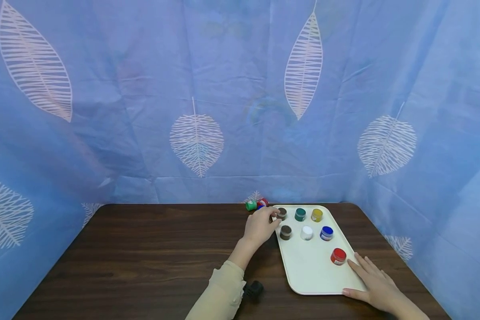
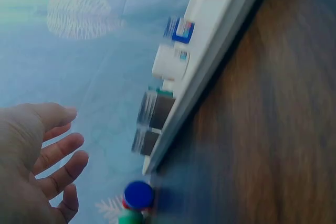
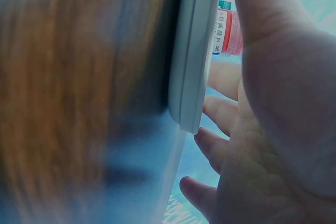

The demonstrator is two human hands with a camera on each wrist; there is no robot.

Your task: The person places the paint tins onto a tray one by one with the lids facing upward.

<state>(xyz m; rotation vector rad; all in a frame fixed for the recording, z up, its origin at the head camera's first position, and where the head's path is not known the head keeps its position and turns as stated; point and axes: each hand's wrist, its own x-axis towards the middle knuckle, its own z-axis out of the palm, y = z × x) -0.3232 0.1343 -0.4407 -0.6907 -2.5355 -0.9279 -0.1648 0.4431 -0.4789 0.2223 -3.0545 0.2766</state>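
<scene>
Right hand (image 1: 375,285) at tray (image 1: 308,276) right edge, left hand (image 1: 260,226) at far-left corner; both empty, fingers parted; nudge could topple brown jar (image 1: 282,214).

The one lettering I can make out stands on the label (image 3: 218,32) of the red jar (image 3: 233,34), just beside my right hand (image 1: 375,283): a row of Chinese characters that I read as 水粉画颜料, with smaller marks at one end too blurred for me to tell. Farther off, the blue jar (image 1: 326,233) and, left of it, the white jar (image 1: 306,233) bear labels too, their print too small and blurred to read.
</scene>
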